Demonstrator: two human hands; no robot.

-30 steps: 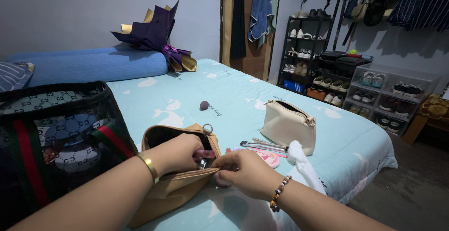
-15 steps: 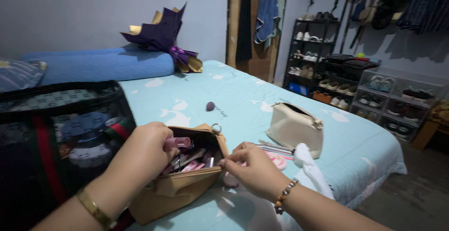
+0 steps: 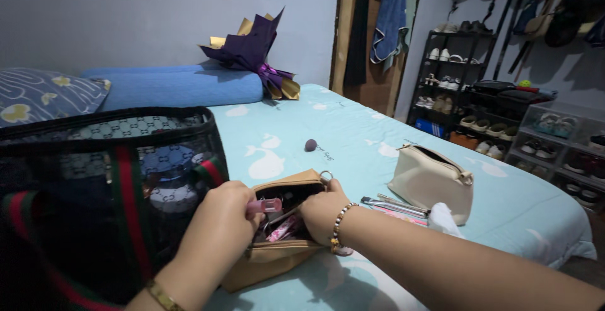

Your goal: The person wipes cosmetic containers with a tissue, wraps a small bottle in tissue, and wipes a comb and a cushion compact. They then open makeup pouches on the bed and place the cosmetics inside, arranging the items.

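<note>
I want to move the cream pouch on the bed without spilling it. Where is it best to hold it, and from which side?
Take the cream pouch by its top edge near the open zipper, coming down from above. It stands upright on the bed with the opening up, so a grip from above would likely keep it level. Its right side is free; metal tools lie at its left.

Dim, cool indoor light, soft shadows under the hands on the pale blue bed [image 3: 353, 128], black mesh bag [image 3: 94, 191] nearly lost in darkness, forearms slightly blurred, wide-angle stretching at edges, shoe rack [image 3: 454, 90] murky, no glare
</note>
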